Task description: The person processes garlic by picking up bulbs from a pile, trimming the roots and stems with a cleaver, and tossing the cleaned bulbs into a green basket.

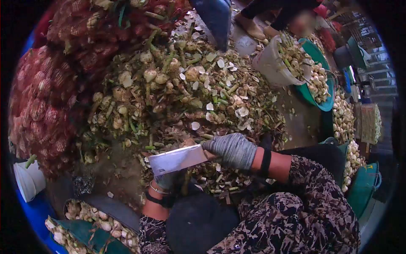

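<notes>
My right hand (234, 151), in a grey knit glove, is closed around the handle of a cleaver (177, 160). Its broad, pale blade points left. My left hand (168, 181), gloved too and with a bracelet at the wrist, is just below the blade. The blade covers its fingers, so what they hold, if anything, is hidden. In front of both hands spreads a heap of garlic bulbs (150, 76) with cut stalks, dry leaves and white peel scraps.
Red net sacks (42, 110) full of bulbs rise at the left. A white bucket (268, 63) and a green basin (327, 103) stand at upper right. A white tub (29, 180) is at far left. Another person's feet (251, 27) show at the top.
</notes>
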`<act>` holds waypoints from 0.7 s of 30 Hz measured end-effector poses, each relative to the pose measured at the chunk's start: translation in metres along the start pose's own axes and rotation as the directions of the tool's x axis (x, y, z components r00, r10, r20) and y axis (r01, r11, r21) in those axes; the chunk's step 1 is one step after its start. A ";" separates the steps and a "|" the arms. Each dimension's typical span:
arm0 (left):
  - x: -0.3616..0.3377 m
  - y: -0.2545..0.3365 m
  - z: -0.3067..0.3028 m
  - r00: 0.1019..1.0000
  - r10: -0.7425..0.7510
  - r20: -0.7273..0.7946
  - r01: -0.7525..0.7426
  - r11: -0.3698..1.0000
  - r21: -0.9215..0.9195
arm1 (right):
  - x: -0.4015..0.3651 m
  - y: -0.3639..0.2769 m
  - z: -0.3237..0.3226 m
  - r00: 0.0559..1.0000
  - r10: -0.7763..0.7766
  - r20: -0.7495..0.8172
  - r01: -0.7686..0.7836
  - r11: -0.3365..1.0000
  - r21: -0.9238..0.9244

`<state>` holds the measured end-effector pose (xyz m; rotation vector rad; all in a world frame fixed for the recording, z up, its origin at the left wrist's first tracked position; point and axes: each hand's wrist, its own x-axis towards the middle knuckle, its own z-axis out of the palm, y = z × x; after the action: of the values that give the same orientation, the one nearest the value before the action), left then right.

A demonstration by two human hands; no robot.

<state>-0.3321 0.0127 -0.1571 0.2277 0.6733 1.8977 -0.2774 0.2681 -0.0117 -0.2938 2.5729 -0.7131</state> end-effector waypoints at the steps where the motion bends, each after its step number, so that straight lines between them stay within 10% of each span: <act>1: -0.004 -0.017 -0.009 0.999 0.041 -0.026 -0.030 0.946 0.324 | -0.001 0.002 0.005 0.999 -0.026 -0.026 0.027 1.000 0.014; 2: -0.004 -0.024 -0.009 0.995 0.089 -0.036 -0.049 0.788 0.614 | -0.002 0.001 0.007 0.999 -0.020 -0.027 0.020 1.000 0.016; 8: -0.004 0.004 0.009 0.989 -0.038 -0.144 0.064 0.982 0.180 | -0.010 -0.004 0.004 0.998 -0.004 -0.060 0.006 0.999 0.045; 17: -0.007 0.008 0.015 0.989 0.072 -0.126 0.018 0.804 0.595 | -0.007 -0.003 0.006 0.997 -0.020 -0.076 0.024 0.998 0.054; 21: -0.012 -0.010 -0.013 0.970 -0.002 -0.242 0.124 0.862 0.491 | -0.007 -0.004 0.006 1.000 -0.002 0.002 0.001 0.999 0.041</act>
<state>-0.3252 -0.0003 -0.1713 0.3098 1.3255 1.6660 -0.2679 0.2644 -0.0118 -0.2833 2.5529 -0.7646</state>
